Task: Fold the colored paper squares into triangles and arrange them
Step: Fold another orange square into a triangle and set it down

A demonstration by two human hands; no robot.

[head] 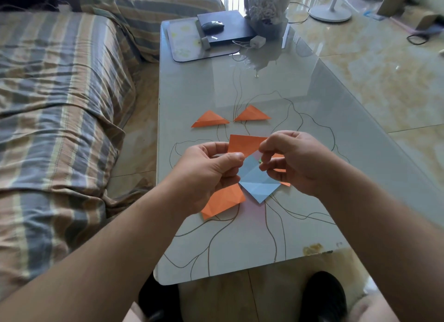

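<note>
Two folded orange triangles lie side by side on the glass table [312, 110], one on the left [209, 119] and one on the right [252, 114]. Both hands hold an orange paper [245, 144] above the table. My left hand [211, 175] pinches its left part. My right hand [295, 160] pinches its right corner. Below the hands lie a creased light blue paper square [257, 182] and an unfolded orange square [223, 201], partly hidden by my left hand. More orange paper [284, 183] peeks out under my right hand.
A striped sofa [60, 105] runs along the table's left side. At the table's far end sit a mat [182, 45], a black laptop [223, 28] with a mouse [212, 26], a charger [257, 41] and a wrapped bouquet [266, 6]. A fan base [330, 12] stands on the floor.
</note>
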